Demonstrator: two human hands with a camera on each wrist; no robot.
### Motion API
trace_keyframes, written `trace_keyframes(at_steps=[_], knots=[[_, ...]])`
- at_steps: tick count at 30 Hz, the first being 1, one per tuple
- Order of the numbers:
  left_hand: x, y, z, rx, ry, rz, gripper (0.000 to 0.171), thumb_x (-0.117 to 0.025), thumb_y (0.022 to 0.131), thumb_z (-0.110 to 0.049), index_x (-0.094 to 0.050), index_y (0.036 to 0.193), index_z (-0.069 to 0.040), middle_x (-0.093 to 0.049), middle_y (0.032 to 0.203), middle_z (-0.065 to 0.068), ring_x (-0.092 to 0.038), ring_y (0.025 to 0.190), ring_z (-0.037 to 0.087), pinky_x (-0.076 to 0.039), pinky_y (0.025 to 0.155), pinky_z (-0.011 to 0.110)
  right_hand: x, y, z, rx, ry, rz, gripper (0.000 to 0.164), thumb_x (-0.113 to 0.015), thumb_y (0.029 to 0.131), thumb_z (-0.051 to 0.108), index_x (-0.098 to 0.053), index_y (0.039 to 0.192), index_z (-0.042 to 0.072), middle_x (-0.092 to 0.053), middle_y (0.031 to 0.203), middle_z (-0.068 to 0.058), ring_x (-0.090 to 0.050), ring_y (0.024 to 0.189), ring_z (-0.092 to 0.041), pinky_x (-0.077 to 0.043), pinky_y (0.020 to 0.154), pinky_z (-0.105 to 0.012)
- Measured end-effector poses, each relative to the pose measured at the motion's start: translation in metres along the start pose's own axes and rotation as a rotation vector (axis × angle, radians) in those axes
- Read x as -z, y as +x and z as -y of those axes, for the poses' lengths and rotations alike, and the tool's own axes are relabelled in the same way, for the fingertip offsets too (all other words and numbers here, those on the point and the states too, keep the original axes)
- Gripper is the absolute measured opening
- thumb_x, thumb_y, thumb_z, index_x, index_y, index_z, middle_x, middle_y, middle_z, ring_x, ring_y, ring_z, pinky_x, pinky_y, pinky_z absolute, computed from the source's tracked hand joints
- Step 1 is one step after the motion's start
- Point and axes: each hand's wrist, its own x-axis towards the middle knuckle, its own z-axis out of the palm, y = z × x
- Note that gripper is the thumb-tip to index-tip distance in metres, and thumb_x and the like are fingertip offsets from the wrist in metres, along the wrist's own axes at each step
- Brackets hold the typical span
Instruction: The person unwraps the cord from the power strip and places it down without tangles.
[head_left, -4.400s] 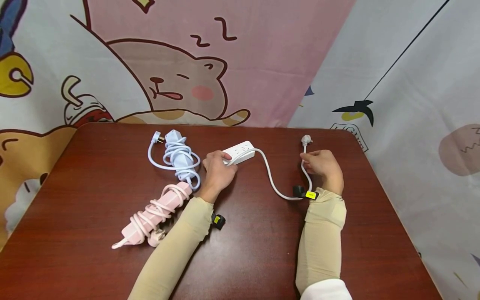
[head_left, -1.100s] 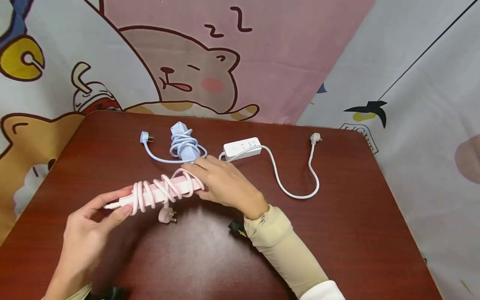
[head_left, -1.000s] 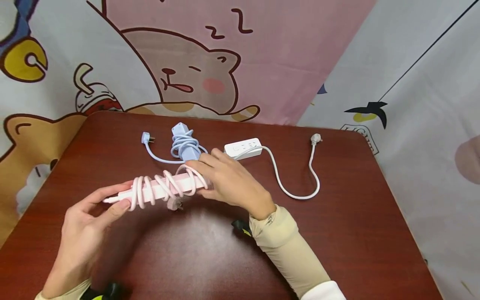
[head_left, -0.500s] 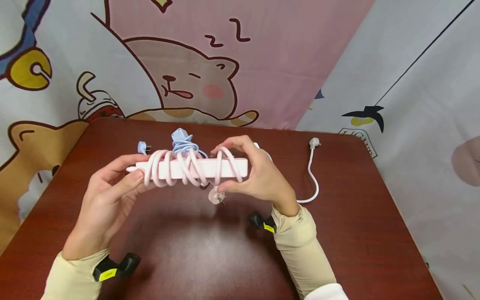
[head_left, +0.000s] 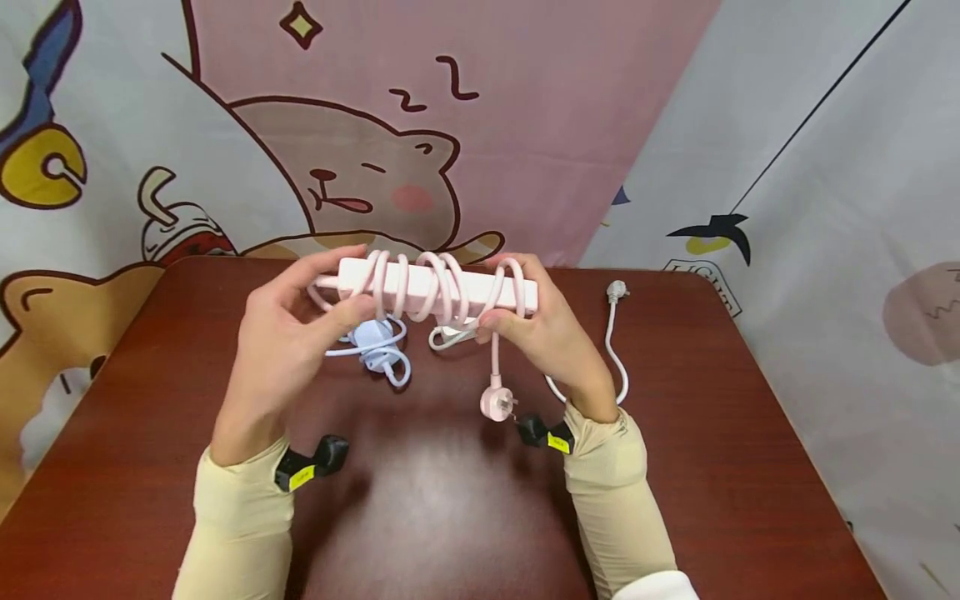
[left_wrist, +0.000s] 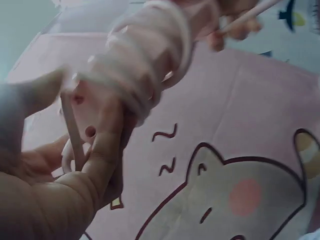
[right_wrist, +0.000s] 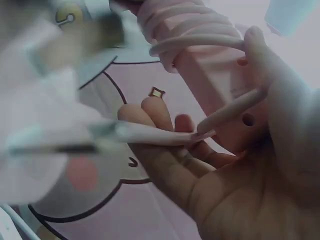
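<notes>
Both hands hold a pink power strip (head_left: 480, 288) up above the table, its own cord wound round it in several loops. My left hand (head_left: 281, 337) grips the end where the cord comes out, thumb in front and fingers behind. At the other end my right hand (head_left: 551, 333) grips the strip, thumb also in front. The strip's pink plug (head_left: 497, 402) dangles on a short length of cord below the right thumb. In the right wrist view, the pink strip (right_wrist: 215, 85) lies against the right palm, and the cord passes across the fingers (right_wrist: 165, 165).
Behind the held strip, a light blue power strip (head_left: 375, 343) with wound cord lies on the table (head_left: 435, 517), partly hidden. A white power strip (head_left: 457, 331) is mostly covered; its plug (head_left: 617, 290) lies at the back right. A cartoon-printed curtain (head_left: 525, 150) hangs behind.
Several seconds ago the hands were at the white strip and its cord. Since then they have taken up the pink strip, raised it and moved it rightward; its plug now hangs lower.
</notes>
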Motion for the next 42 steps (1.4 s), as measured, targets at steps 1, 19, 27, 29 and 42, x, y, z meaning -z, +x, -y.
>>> trace_keyframes(at_steps=[1,19,27,29,42], knots=[[-0.001,0.002,-0.001,-0.006,0.047,-0.004,0.041,-0.081,0.088,-0.014,-0.071,0.128,-0.013,-0.071,0.099,-0.004,-0.064,0.077,0.008,-0.053,0.065,0.016,0.001,0.0,-0.001,-0.002,0.032,0.003,0.102,-0.078,0.071,0.062,-0.039,0.139,-0.004,-0.059,0.1,-0.01,-0.068,0.07,-0.017,-0.059,0.067,-0.028],[-0.022,0.027,0.018,-0.012,-0.191,-0.028,0.035,-0.082,0.084,-0.004,-0.073,0.118,-0.003,-0.073,0.085,-0.001,-0.071,0.064,0.015,-0.059,0.062,0.022,0.008,-0.004,-0.001,0.172,-0.522,-0.274,0.066,-0.077,0.089,0.049,-0.052,0.133,0.007,-0.05,0.12,-0.015,-0.048,0.102,-0.021,-0.041,0.083,-0.029],[-0.02,0.027,0.023,-0.009,-0.235,-0.008,0.034,-0.079,0.086,-0.001,-0.071,0.12,-0.001,-0.072,0.085,0.0,-0.07,0.066,0.011,-0.06,0.064,0.023,0.014,-0.009,0.001,0.223,-0.355,-0.23,0.089,-0.055,0.088,0.077,-0.054,0.136,0.002,-0.057,0.109,-0.009,-0.053,0.084,-0.012,-0.045,0.071,-0.02],[-0.017,0.027,0.024,-0.003,-0.253,-0.004,0.034,-0.078,0.087,0.0,-0.071,0.12,-0.002,-0.072,0.087,0.001,-0.069,0.067,0.011,-0.061,0.066,0.023,0.014,-0.01,0.002,0.246,-0.265,-0.218,0.088,-0.05,0.09,0.075,-0.054,0.132,-0.003,-0.059,0.1,-0.007,-0.055,0.075,-0.012,-0.046,0.065,-0.022],[-0.011,0.027,0.026,0.027,-0.344,0.023,0.032,-0.075,0.087,0.003,-0.071,0.119,-0.002,-0.071,0.093,0.003,-0.067,0.076,0.012,-0.06,0.069,0.022,0.017,-0.009,0.012,0.297,-0.249,-0.239,0.019,-0.067,0.096,0.002,-0.066,0.114,-0.005,-0.063,0.096,0.001,-0.059,0.07,-0.011,-0.048,0.056,-0.02]])
